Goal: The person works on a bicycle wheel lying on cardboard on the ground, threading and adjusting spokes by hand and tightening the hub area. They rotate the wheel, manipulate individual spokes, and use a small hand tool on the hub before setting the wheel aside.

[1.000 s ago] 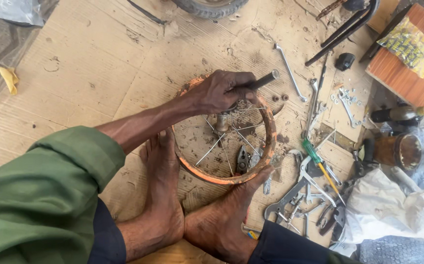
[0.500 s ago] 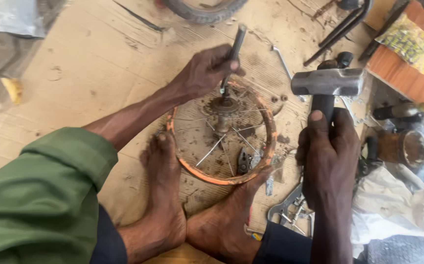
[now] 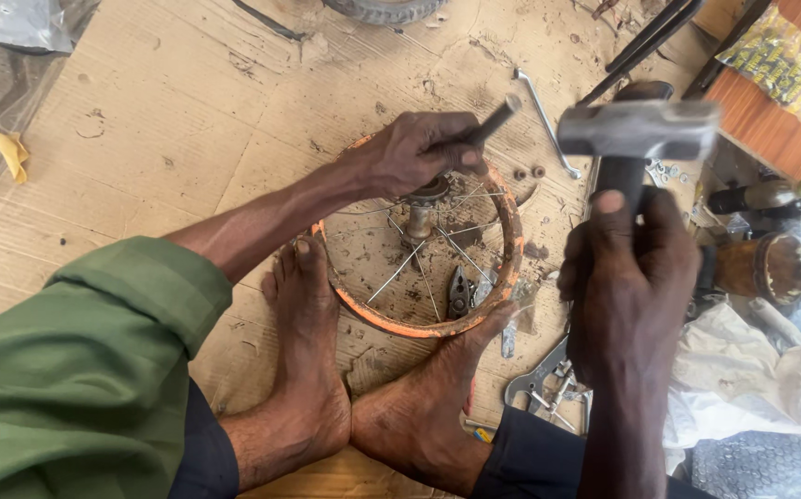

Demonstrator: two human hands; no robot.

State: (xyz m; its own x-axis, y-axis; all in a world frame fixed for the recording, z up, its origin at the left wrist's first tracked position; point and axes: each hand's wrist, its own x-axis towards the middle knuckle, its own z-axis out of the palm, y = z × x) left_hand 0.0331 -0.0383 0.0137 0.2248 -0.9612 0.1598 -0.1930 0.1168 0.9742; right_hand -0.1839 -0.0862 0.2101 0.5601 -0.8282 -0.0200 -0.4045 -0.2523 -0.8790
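Two bare feet braced the orange wheel rim on the cardboard. The right hand gripped a raised hammer; the left hand clenched a punch over the hub. Seemingly mid-strike, the blow needed true aim on the punch.

Flattened cardboard covers the floor. A bent metal wrench lies on it, with two small nuts just beside. A tyre sits at the top edge. To the right are a brown round tin, crumpled white plastic and a yellow packet on a wooden board.
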